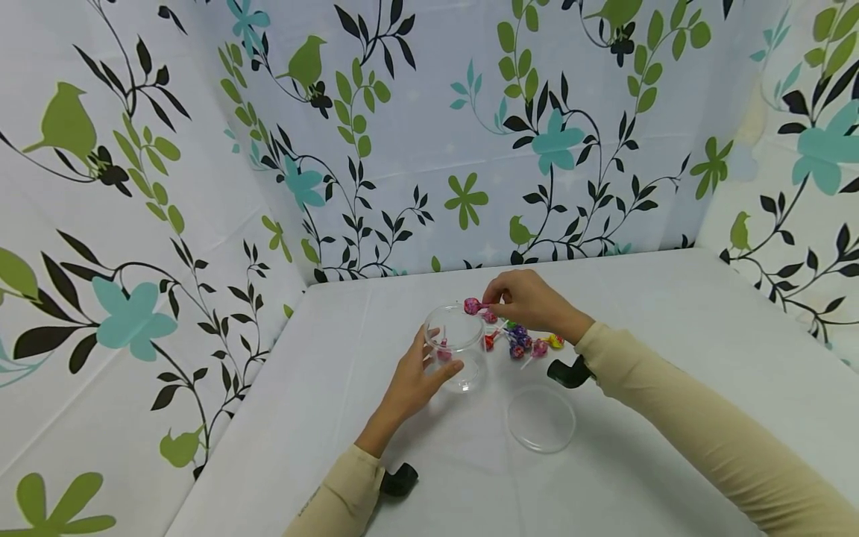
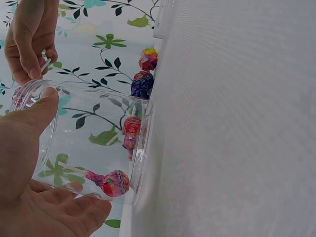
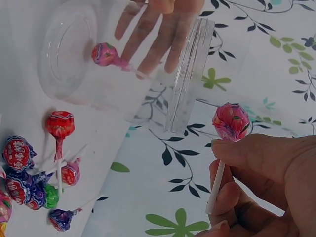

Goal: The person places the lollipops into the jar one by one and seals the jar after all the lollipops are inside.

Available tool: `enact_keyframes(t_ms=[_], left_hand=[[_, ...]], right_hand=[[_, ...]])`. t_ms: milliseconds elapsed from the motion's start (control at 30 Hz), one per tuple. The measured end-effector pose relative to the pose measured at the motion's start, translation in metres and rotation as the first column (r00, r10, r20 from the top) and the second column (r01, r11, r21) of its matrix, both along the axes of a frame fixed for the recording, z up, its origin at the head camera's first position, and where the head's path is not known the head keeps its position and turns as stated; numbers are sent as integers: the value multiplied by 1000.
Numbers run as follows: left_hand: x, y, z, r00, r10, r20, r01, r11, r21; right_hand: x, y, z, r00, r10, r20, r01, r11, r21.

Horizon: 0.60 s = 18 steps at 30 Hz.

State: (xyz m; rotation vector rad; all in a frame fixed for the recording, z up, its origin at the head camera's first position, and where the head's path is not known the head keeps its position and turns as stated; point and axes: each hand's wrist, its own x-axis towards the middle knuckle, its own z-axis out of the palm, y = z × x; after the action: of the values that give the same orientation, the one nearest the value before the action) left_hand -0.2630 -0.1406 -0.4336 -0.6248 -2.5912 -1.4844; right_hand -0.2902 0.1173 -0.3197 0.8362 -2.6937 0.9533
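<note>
A clear plastic jar (image 1: 467, 367) stands on the white table, its mouth uncovered. My left hand (image 1: 414, 379) grips it from the left side, thumb in front and fingers behind. Inside the jar, near its bottom, lies one pink lollipop (image 2: 114, 183) with its stick slanting up. Between thumb and fingers, my right hand (image 1: 530, 300) pinches the stick of another pink lollipop (image 3: 230, 121), its wrapped head close by the jar's rim. Loose lollipops (image 3: 19, 153) in red, purple, green and yellow wrappers lie beside the jar, below the right hand.
A round clear lid (image 1: 540, 419) lies flat on the white table (image 1: 463, 477), nearer to me than the jar. Patterned cloth (image 1: 416, 149) with leaves and birds hangs behind and at both sides of the table.
</note>
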Motion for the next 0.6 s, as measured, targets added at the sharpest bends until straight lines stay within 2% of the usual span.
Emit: enact_keyframes(t_ms=[300, 600], left_hand=[[0, 0, -1, 1000, -1, -6, 1, 1000, -1], [0, -1, 0, 1000, 3, 8, -3, 1000, 3]], right_hand=[[1, -12, 2, 999, 32, 26, -31, 999, -8], [0, -23, 1, 999, 36, 21, -36, 999, 27]])
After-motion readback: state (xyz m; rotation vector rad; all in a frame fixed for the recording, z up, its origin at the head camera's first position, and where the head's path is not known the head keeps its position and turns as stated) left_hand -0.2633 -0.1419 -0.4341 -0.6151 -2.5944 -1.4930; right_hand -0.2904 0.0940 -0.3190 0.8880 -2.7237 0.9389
